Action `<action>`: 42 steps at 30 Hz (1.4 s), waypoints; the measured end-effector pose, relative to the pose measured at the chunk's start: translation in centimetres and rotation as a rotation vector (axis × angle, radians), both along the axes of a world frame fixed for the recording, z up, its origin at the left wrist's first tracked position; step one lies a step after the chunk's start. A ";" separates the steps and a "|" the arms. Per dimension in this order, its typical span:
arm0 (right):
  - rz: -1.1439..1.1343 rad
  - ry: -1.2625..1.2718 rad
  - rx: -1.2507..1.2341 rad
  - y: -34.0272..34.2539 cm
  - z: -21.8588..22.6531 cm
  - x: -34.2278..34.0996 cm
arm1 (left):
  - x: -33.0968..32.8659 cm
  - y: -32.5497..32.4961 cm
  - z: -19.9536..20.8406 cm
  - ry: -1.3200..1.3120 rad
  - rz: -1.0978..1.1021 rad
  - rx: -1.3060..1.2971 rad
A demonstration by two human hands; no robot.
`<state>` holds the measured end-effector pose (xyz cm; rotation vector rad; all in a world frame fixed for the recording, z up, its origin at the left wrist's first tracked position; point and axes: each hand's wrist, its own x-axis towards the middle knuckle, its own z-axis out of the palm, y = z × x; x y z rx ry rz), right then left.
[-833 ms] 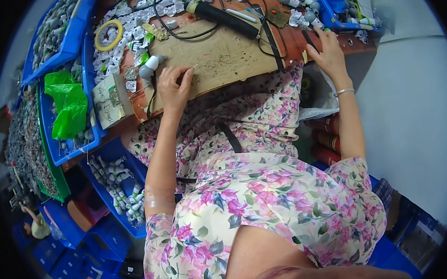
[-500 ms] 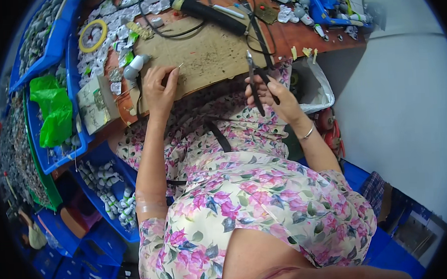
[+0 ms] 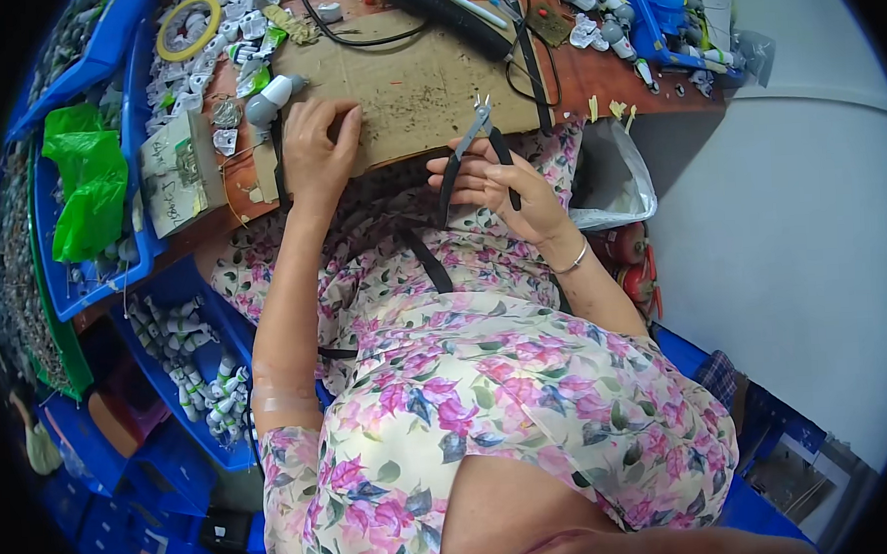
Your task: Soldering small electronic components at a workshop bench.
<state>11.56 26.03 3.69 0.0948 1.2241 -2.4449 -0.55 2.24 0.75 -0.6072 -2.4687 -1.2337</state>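
My right hand [image 3: 504, 185] holds a pair of black-handled cutting pliers [image 3: 470, 155] above my lap, jaws pointing up toward the workbench edge. My left hand [image 3: 317, 149] rests with curled fingers on the near edge of a brown cardboard work mat [image 3: 425, 75], beside a small grey and white cylindrical part [image 3: 269, 98]. I cannot tell whether something small is pinched under the left fingers. A black soldering iron [image 3: 452, 14] with its cable lies at the far side of the mat.
Blue bins [image 3: 107, 272] hold several small parts at my left; one has a green plastic bag [image 3: 88, 189]. A yellow tape ring [image 3: 188, 26] lies far left. A clear plastic bag [image 3: 612, 176] hangs at the bench's right. More blue trays [image 3: 665, 15] sit far right.
My right hand left the bench's far right edge, picked up the pliers and brought them in front of my body. My left hand stayed on the cardboard edge.
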 end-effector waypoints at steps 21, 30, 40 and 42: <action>-0.422 0.318 0.574 -0.2 0.9 -4.6 | -0.5 6.4 0.1 -0.101 -0.533 -0.053; -0.344 0.527 0.988 1.0 0.3 -6.2 | -0.5 6.8 -0.6 -0.017 -0.496 0.040; -0.334 0.569 1.127 0.7 -0.5 -5.5 | -0.1 6.9 -0.6 -0.035 -0.493 0.095; -0.320 0.600 1.197 0.9 -0.8 -5.7 | -0.2 7.0 -0.8 -0.005 -0.507 0.143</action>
